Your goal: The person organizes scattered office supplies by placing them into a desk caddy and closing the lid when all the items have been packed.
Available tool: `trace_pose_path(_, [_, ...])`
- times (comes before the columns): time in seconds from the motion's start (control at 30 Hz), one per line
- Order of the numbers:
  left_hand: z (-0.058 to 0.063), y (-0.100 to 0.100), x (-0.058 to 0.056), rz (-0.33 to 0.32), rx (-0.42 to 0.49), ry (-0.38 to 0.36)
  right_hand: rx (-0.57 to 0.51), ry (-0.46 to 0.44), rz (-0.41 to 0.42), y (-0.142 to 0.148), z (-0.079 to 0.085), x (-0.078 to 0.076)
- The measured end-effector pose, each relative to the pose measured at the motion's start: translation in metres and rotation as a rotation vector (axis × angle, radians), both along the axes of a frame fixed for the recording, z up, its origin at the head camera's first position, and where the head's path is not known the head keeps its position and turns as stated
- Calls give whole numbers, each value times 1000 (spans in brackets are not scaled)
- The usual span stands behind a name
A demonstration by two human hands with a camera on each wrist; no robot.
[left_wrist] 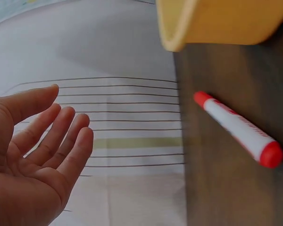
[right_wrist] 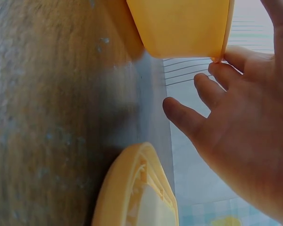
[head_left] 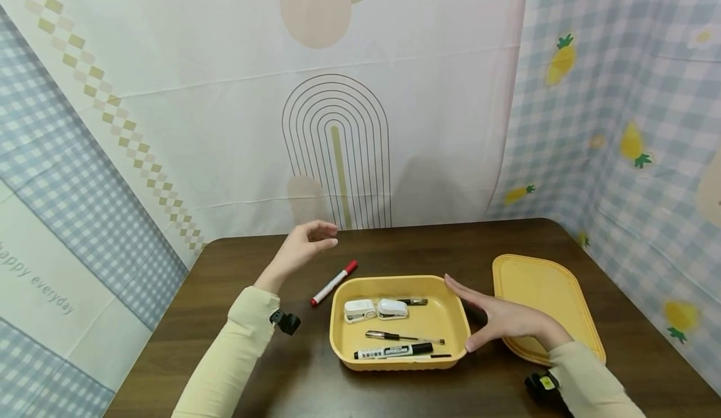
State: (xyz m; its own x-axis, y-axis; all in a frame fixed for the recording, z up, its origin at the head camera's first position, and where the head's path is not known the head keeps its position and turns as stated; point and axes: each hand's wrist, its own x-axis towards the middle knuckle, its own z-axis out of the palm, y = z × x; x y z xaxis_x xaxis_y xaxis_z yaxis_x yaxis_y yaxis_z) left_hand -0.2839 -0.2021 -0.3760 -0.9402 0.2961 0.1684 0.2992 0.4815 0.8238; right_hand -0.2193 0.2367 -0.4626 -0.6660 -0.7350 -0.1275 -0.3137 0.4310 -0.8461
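A yellow plastic box (head_left: 332,336) stands on the table, lidless. In it lie two small white staplers (head_left: 359,310), a clear pen (head_left: 403,336) with a black cap, a black-and-white whiteboard marker (head_left: 393,351), a thin dark-tipped stick beside that marker and a brush-like item partly hidden by a stapler. My right hand (head_left: 507,319) touches the box's right rim, thumb and fingers spread. Above the table's back, my left hand (head_left: 304,244) hovers with loosely bent fingers and holds nothing. Below it, a red-and-white marker (left_wrist: 238,127) lies left of the box.
A yellow lid (head_left: 543,293) lies on the right of the dark wooden table (head_left: 236,280), partly behind my right hand and forearm. Patterned cloth (head_left: 450,92) hangs behind the table's back edge and along both sides.
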Motion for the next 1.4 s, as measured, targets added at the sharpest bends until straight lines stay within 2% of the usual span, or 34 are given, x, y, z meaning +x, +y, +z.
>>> trace_pose_path(0.3, [-37, -5, 1, 78, -38, -29, -1, 28, -24, 0, -2, 2])
trace_pose_path(0.63, [-68, -5, 7, 48, -90, -51, -6, 32, -19, 0, -1, 2])
trace_pose_path(0.93, [-80, 0, 10, -19, -180, -82, -10, 20, -15, 0, -1, 1])
trace_pose_path(1.17, [-88, -2, 8, -33, -192, -98, -18, 6, -11, 0, -1, 1])
trace_pose_path(1.4, [-92, -6, 7, -22, -164, -170, -22, 2, -8, 0, -2, 1])
